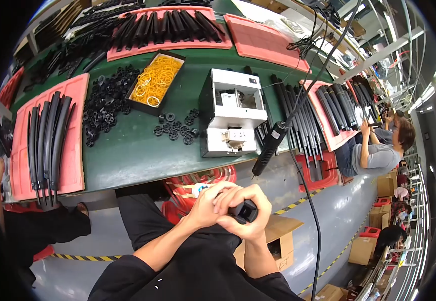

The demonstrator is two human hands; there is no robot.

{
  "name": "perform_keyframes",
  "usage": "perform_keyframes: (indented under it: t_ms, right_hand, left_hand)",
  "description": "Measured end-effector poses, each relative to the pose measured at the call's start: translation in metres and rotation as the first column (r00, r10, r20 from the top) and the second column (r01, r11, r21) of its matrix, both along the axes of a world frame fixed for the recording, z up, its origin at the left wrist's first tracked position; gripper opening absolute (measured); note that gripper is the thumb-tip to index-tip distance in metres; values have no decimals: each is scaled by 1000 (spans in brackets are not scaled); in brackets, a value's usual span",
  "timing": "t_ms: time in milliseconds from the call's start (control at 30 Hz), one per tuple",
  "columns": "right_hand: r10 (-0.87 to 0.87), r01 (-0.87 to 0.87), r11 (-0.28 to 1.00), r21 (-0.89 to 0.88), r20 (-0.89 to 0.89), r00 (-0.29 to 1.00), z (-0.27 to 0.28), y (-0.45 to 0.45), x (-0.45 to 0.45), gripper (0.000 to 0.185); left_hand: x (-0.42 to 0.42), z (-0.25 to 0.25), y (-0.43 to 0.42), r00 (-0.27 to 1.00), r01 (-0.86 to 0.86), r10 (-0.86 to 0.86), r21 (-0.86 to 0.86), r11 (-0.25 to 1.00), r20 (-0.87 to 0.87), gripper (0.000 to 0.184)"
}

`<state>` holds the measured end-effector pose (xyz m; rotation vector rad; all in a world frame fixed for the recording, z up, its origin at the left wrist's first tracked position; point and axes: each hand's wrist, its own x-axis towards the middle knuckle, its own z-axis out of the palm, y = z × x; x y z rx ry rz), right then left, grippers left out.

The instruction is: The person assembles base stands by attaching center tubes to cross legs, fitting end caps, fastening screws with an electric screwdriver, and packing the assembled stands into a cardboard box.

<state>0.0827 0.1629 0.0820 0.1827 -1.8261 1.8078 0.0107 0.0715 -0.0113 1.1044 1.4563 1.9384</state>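
Both of my hands meet in front of my body, below the green table's front edge. My right hand (250, 213) is wrapped round a black cylindrical part (246, 211), whose end faces up toward me. My left hand (210, 203) presses against the right one, its fingers closed; what it holds, if anything, is hidden. A small white and blue item (198, 189) shows beside the left hand. Just above the hands hangs a black electric screwdriver (269, 150) with its tip down. Behind it a white and black machine (235, 113) stands on the table.
The green table (122, 170) bears black rings (102, 100), a box of yellow bands (158, 80) and pink trays (20, 175) with black tubes. A cable runs down at the right. Co-workers (378, 150) are at the right and left. A cardboard box (280, 241) stands on the floor.
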Motion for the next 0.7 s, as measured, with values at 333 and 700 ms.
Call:
perform_keyframes:
  t_ms: [333, 700]
  right_hand:
    - [-157, 151, 987, 57, 99, 983, 4, -12, -9, 26]
    - [-225, 219, 971, 96, 50, 973, -29, -10, -19, 24]
  left_hand:
    - [24, -68, -28, 971, -183, 184, -19, 983, 155, 21]
    - [4, -45, -2, 999, 40, -41, 37, 999, 28, 15]
